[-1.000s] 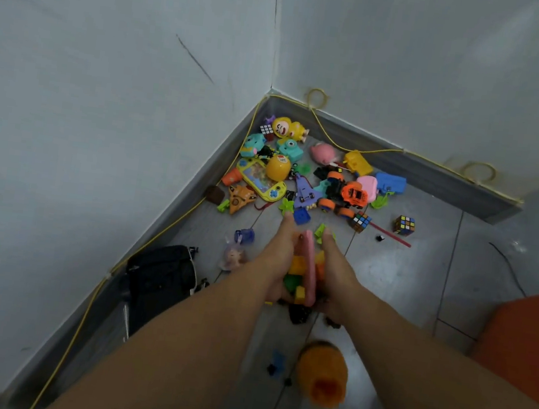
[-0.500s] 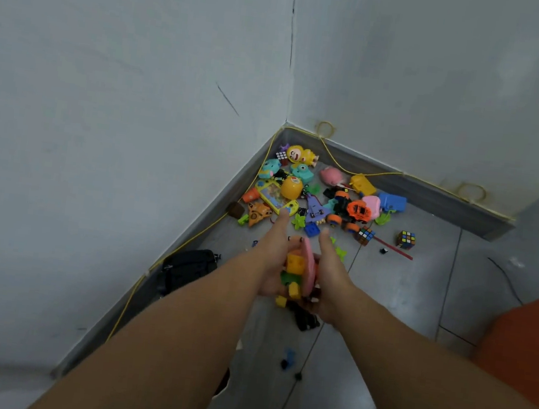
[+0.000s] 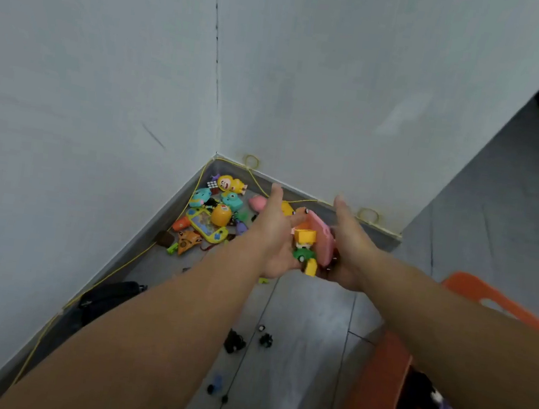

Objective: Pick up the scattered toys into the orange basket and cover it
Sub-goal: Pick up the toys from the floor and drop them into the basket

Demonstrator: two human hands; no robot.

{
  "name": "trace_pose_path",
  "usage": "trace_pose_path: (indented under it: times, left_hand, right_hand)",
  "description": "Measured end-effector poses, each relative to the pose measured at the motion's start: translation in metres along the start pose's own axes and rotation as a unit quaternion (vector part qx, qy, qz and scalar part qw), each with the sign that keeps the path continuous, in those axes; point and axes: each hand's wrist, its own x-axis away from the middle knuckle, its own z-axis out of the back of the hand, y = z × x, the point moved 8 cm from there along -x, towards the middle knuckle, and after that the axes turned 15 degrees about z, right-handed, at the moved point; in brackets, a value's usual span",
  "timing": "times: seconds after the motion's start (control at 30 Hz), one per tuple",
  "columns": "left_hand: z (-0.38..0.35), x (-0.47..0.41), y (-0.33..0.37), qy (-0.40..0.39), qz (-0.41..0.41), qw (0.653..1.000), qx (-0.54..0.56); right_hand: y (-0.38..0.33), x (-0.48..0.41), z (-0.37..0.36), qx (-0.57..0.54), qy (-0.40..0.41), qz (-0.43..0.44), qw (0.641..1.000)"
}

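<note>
My left hand [image 3: 275,232] and my right hand [image 3: 349,244] are cupped together in the air, holding a bundle of toys [image 3: 311,243] between them: a flat pink piece, yellow blocks and a small green one. A heap of scattered toys [image 3: 212,217] lies in the floor corner beyond and left of my hands. The orange basket [image 3: 370,393] stands at the lower right, below my right forearm, with several toys inside. An orange piece [image 3: 475,287], maybe its lid, shows behind my right arm.
Small black and blue toy bits [image 3: 234,341] lie on the grey tiles below my arms. A black bag [image 3: 107,296] rests against the left wall. A yellow cable [image 3: 263,188] runs along the baseboard.
Both hands have lifted the toy bundle off the floor and carried it up and to the right. The view swung right, bringing the orange basket into sight.
</note>
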Motion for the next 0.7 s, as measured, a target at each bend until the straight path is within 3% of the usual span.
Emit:
trace_pose_path:
  times: [0.2, 0.4, 0.57, 0.7]
  left_hand:
    - [-0.149, 0.017, -0.020, -0.090, -0.022, 0.994, -0.051]
    - [-0.255, 0.019, -0.094, -0.169, 0.003, 0.979, -0.112]
    - [-0.279, -0.009, -0.162, -0.204, 0.066, 0.970, -0.114]
    - [-0.272, -0.030, -0.194, -0.211, 0.102, 0.968, -0.093]
  right_hand:
    - [-0.064, 0.059, 0.138, 0.033, 0.062, 0.064, 0.996]
    - [-0.057, 0.167, 0.244, -0.070, 0.121, 0.095, 0.986]
    - [-0.013, 0.204, 0.286, -0.058, 0.182, 0.099, 0.977]
    - [0.026, 0.201, 0.300, -0.070, 0.181, 0.071, 0.978]
